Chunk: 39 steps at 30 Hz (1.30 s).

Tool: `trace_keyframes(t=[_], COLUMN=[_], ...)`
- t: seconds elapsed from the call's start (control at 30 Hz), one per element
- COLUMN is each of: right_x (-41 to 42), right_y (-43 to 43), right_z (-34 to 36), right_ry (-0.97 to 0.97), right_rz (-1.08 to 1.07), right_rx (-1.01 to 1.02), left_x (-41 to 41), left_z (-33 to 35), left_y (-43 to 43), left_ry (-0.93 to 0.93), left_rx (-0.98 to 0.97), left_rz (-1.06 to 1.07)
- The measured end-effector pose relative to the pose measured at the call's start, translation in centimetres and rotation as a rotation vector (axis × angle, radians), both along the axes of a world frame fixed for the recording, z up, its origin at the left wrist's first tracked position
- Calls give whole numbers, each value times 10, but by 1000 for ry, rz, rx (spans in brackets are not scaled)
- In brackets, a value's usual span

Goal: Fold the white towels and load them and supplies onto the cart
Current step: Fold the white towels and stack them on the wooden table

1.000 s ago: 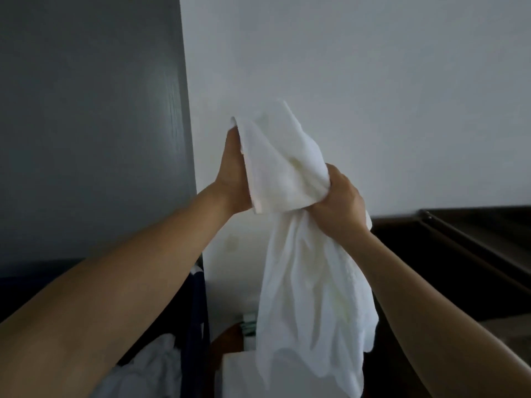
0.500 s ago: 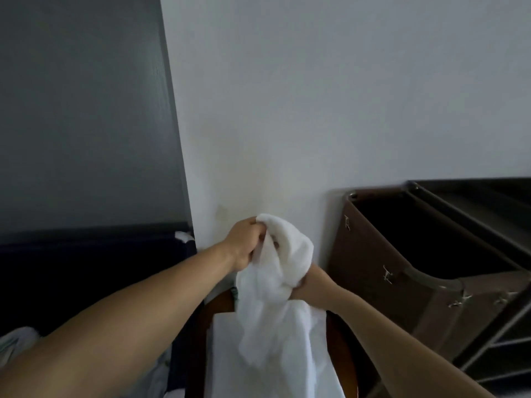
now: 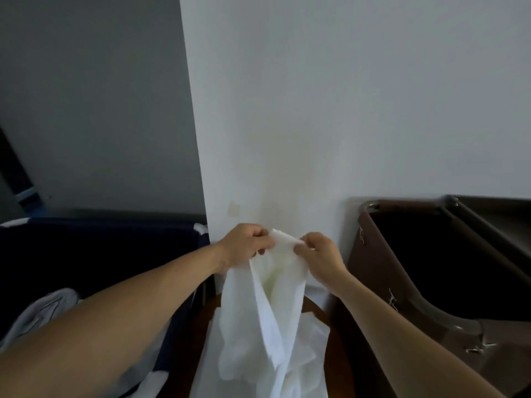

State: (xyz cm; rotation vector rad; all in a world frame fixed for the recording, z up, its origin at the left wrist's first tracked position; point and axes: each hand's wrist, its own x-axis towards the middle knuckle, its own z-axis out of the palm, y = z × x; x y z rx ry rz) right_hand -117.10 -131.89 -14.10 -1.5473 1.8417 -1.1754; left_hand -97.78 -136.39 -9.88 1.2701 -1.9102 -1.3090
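Observation:
A white towel [image 3: 270,308] hangs in front of me, bunched at its top edge. My left hand [image 3: 247,245] pinches that edge on the left and my right hand [image 3: 319,254] pinches it on the right, the two hands close together. The towel's lower part drapes onto another white cloth [image 3: 313,340] lying on a round brown wooden table [image 3: 333,320] below. To the right stands the cart, with a brown bag [image 3: 382,271] whose dark inside shows nothing, and the cart's metal frame [image 3: 488,225] beside it.
A white wall [image 3: 344,110] is straight ahead, with a grey wall to its left. A dark blue bin [image 3: 100,248] at the left holds pale laundry [image 3: 43,311].
Both hands have come down from head height to just above the table. The right hand has moved from gripping the towel's middle up to its top edge, next to the left hand.

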Motion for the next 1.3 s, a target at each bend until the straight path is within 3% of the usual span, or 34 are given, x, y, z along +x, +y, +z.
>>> trace_keyframes(t=[0.17,0.23,0.37,0.47,0.57,0.63,0.73,0.77,0.87,0.9,1.0,1.07,1.2,1.3], right_x=[-17,-15,-11,-16,-9,5,33,41,48,48,44,45,53,53], right_y=[-10,-14,-23,-26,-16,-5,9,12,11,10,5,4,1,1], right_z=[29,43,64,52,16,5,10,13,15,19,35,49,61,64], right_ry=[-645,-763,-662,-192,93,27,-282,-222,273,264,-258,-468,-528,-559], right_rz=[-175,-166,-98,-127,33,202,411,451,416,351,243,270,298,257], right_rx=[-100,-90,-125,-75,228,282,261,269,269,246,149,94,100,49], left_x=[25,26,14,14,20,20,16,15,20,25,43,48,49,47], left_z=[-8,-15,-15,0,23,33,35,34,30,30,28,22,14,9], left_y=[-4,1,3,-5,-15,-20,-23,-24,-24,-24,-22,-21,-14,-4], left_ry=[-125,-188,-42,173,310,335,341,347,324,299,144,69,-19,-3], left_rx=[-60,-19,-76,-124,-149,-159,-177,-175,-186,-214,-288,-285,-464,-635], left_rz=[140,81,130,324,404,416,479,503,531,518,369,236,5,-18])
